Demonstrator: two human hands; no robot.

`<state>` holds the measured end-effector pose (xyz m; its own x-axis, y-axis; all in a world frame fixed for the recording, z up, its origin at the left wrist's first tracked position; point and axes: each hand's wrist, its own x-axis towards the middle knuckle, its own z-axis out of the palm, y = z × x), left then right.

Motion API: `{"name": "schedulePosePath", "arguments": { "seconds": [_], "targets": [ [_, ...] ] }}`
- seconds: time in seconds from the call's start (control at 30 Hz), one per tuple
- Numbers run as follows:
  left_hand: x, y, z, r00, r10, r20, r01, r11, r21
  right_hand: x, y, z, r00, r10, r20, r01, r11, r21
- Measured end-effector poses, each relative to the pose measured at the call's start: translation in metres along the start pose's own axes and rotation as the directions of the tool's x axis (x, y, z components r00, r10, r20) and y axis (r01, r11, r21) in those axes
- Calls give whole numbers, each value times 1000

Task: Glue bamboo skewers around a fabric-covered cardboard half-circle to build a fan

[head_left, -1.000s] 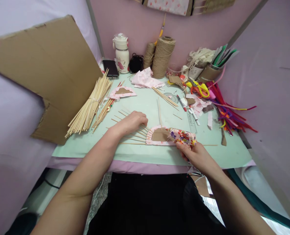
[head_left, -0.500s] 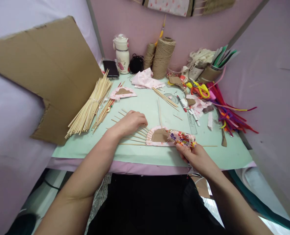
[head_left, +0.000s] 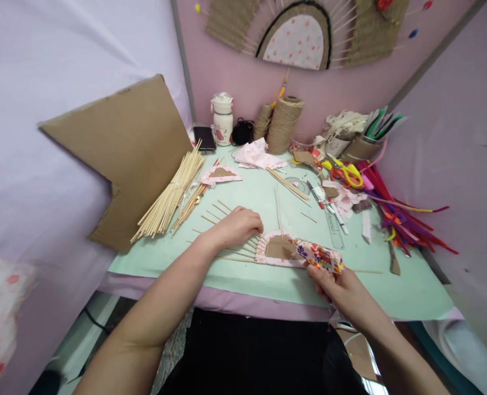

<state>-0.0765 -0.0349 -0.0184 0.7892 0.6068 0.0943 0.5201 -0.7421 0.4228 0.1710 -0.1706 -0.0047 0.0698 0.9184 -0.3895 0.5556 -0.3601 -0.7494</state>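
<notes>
On the table lies a half-round cardboard piece (head_left: 278,248) with a pink-and-white fabric rim. Thin bamboo sticks (head_left: 237,251) fan out from its left side, and one pale stick (head_left: 279,211) stands up from its top edge. My left hand (head_left: 243,225) is closed, fingers curled down at the rim's upper left over a stick; its fingertips are partly hidden. My right hand (head_left: 329,282) grips a flower-patterned glue gun (head_left: 319,256) by its handle. The gun points left, its nose over the right part of the piece.
A bundle of bamboo sticks (head_left: 171,195) leans by a large cardboard sheet (head_left: 132,148) at left. Behind stand a bottle (head_left: 222,120) and twine spools (head_left: 284,125). Scissors (head_left: 346,173), pens, a ruler (head_left: 334,227) and pipe cleaners (head_left: 403,211) lie at right.
The view has tilted up, so more of the wall hanging shows. The glue gun's nose has shifted slightly up from the piece. My left hand stays at the rim.
</notes>
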Motion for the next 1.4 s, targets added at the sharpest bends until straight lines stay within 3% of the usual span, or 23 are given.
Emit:
{"name": "schedulePosePath", "arguments": {
  "seconds": [0.87,1.0,1.13,1.3,1.4],
  "targets": [
    [4,2,-3,995,-93,47,93,996,-7,-1,8,2,998,-62,-7,62,998,22],
    [5,4,-7,991,-101,89,102,995,-8,-2,7,3,998,-70,-3,70,997,30],
    [7,11,-16,976,-169,136,157,983,97,-3,4,4,996,-89,-6,89,994,68],
    [21,16,-32,929,-269,255,216,952,217,-4,2,4,993,-119,-3,118,989,93],
    [34,10,-36,900,-252,356,194,962,190,-6,4,3,989,-146,-6,145,984,104]
  ]
}}
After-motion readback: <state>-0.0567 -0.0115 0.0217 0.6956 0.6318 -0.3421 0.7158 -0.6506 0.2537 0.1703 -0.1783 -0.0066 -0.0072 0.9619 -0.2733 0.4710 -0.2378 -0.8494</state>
